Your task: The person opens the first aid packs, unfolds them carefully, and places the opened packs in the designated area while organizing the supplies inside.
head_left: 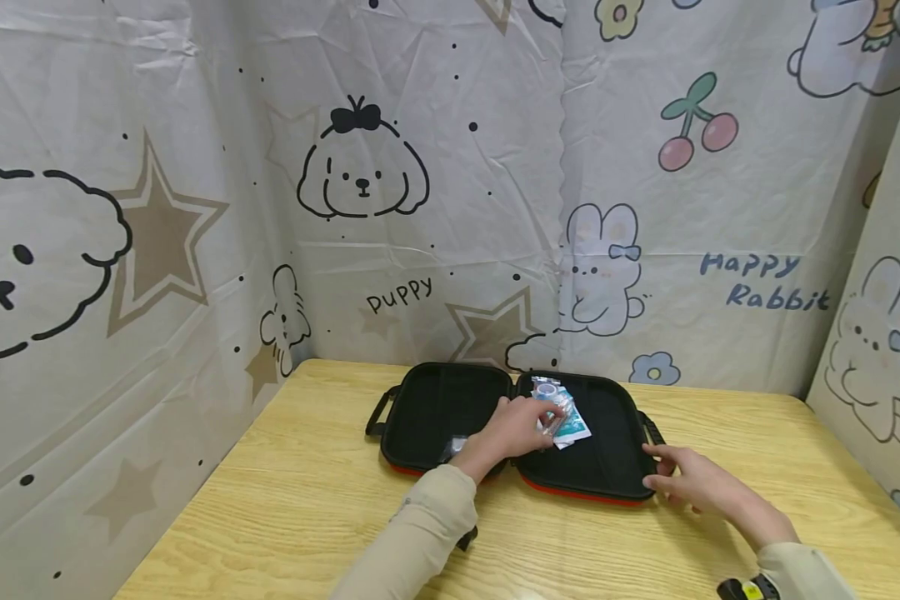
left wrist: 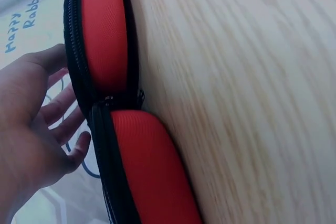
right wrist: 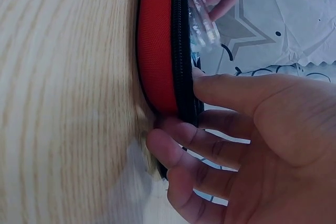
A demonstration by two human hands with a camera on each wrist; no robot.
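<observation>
A black case with red outer sides (head_left: 607,454) lies unfolded on the table, both halves facing up. Over its right half my left hand (head_left: 513,427) pinches a small clear plastic item (right wrist: 203,24), whose exact kind I cannot make out. Beneath and beside those fingers are several small packets (head_left: 576,428), white, teal and silver, partly covered by the hand. My right hand (head_left: 690,479) holds the right edge of the case, thumb on the zippered rim and fingers curled against the red side. The left wrist view hides what the left fingertips touch.
Another small clear packet (head_left: 456,446) lies in the left half of the case, partly behind the left wrist. Black handles (head_left: 376,417) stick out at both outer ends. The wooden table (head_left: 270,500) meets printed cloth walls (head_left: 435,250) behind and at the sides.
</observation>
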